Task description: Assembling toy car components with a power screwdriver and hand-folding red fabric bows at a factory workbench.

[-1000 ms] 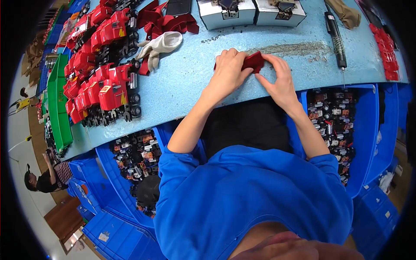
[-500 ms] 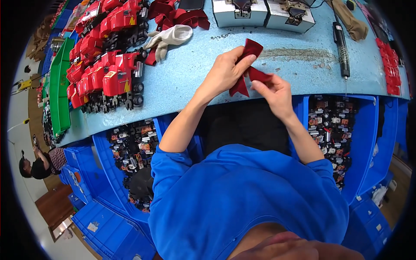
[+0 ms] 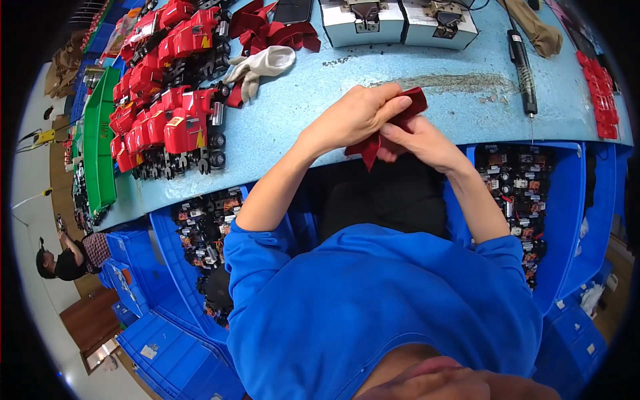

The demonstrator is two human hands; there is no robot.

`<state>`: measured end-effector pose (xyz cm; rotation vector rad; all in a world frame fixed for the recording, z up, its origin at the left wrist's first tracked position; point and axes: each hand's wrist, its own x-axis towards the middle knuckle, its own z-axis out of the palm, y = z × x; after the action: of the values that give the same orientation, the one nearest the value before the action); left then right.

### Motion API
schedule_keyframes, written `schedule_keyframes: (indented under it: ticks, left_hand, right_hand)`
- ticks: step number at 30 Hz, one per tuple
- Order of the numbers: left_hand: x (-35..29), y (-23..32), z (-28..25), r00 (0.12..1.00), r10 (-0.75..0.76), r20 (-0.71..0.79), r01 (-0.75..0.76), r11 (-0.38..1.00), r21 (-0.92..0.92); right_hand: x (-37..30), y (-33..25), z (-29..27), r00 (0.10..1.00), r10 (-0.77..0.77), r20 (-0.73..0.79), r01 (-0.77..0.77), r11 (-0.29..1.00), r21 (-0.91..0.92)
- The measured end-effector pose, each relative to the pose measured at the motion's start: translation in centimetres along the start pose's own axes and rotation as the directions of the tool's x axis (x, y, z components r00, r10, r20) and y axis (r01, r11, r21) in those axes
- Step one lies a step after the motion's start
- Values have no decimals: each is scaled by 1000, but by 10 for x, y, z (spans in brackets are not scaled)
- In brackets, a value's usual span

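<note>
Just over the near edge of the bench I hold a dark red piece of cloth (image 3: 365,151) in both hands. My left hand (image 3: 353,115) is closed on it, thumb lying along the top. Beside it my right hand (image 3: 428,141) is closed on the same cloth from the right, its fingertips curled underneath. One folded end sticks out above the fingers and a pointed end hangs below. My palms hide the middle part. Left of the hands lie a white glove (image 3: 268,64) and a heap of similar red cloth pieces (image 3: 291,36).
Rows of red toy trucks (image 3: 183,128) fill the bench's left side, by a green tray (image 3: 100,143). White blocks with metal clamps (image 3: 363,37) stand at the back. An electric screwdriver (image 3: 523,73) lies right. Blue bins (image 3: 567,220) hold small parts. Another person (image 3: 65,257) is far left.
My right hand has moved in against the left and closed further round the cloth. The cloth has shifted slightly nearer and is more bunched and covered. The whole view has shifted slightly.
</note>
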<state>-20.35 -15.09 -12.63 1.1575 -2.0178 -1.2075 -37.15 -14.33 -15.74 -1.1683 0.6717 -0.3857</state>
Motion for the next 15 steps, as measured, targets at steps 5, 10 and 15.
schedule_keyframes:
  ticks: [5, 10, 15]
  left_hand:
    - [3, -14, 10, 978, 40, -206, 40, 927, 372]
    - [-3, -17, 8, 966, 105, -236, -7, 925, 380]
    - [-7, -11, 1, 983, 40, -178, 1, 974, 226]
  right_hand:
    - [1, 18, 25, 999, -16, -33, 18, 999, 41]
    - [-3, 15, 22, 1000, 5, 28, -5, 1000, 6]
    - [-5, 9, -3, 999, -40, -9, 40, 999, -11]
